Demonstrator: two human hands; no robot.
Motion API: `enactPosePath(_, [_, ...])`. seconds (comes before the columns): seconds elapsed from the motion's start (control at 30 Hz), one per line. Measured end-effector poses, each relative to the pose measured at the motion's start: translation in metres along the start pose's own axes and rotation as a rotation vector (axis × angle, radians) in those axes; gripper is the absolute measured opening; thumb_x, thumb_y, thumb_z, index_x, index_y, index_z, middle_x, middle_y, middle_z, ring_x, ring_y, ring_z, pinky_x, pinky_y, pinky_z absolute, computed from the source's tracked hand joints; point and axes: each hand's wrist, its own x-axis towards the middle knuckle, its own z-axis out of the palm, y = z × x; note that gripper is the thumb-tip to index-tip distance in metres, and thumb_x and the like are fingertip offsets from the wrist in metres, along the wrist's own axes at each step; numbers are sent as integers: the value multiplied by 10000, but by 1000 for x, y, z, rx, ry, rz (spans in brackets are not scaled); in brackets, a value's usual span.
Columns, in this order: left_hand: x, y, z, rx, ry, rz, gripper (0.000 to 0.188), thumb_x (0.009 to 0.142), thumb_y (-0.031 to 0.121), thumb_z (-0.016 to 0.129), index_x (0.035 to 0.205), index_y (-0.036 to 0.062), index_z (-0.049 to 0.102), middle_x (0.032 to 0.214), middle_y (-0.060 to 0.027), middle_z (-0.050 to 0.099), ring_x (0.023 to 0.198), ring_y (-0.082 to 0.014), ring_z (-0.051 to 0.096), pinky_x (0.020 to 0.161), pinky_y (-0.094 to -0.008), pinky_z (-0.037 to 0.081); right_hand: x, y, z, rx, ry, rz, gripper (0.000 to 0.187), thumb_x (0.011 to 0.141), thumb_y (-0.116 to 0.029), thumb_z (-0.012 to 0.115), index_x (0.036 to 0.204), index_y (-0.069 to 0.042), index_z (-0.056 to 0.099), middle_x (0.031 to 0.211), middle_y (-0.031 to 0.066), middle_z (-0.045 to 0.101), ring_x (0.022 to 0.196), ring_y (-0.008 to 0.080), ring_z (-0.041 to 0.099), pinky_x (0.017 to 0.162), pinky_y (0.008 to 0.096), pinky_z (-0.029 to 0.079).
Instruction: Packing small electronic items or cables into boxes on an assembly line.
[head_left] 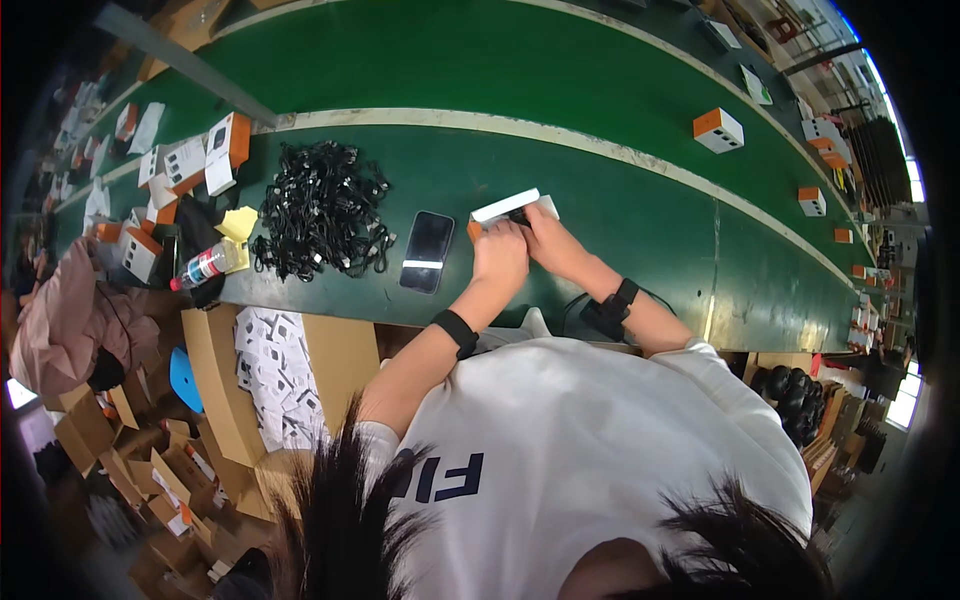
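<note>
Both hands meet over a small white-and-orange cardboard box [506, 205] at the near side of the green table, its white flap standing up. My left hand [502, 255] is closed on the box's near left side. Fingers of my right hand [553, 242] are pinched around a small black item [518, 215] at the box's opening; its kind is mostly hidden. A smartphone [428, 252] with a dark screen lies left of my left hand. Farther left is a large heap of black cables [322, 212] with plugs.
On the table's left are white-and-orange boxes [228, 150], a bottle [205, 266] and yellow paper [238, 225]. Below the edge stands a carton [222, 385] of printed white papers [275, 375]. Across a pale rail, another box [718, 131] sits on the green belt [600, 90].
</note>
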Motion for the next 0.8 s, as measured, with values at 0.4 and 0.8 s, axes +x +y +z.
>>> enactPosePath(0.4, [-18,4,-1,37,-65,-40,486,773,321,585,1139,14,491,1024,-52,509,966,-172,443,800,-343,326,47,0,-22,-279,-304,-300,159,732,-63,553,879,-8,580,831,176,600,778,360,583,659,416,470])
enactPosePath(0.8, [-33,15,0,-278,116,-136,424,762,177,600,1137,24,474,1129,-103,471,1075,-255,435,941,-488,270,44,-5,15,-1010,-532,-320,164,663,-112,597,761,18,615,885,179,532,839,288,571,672,359,504])
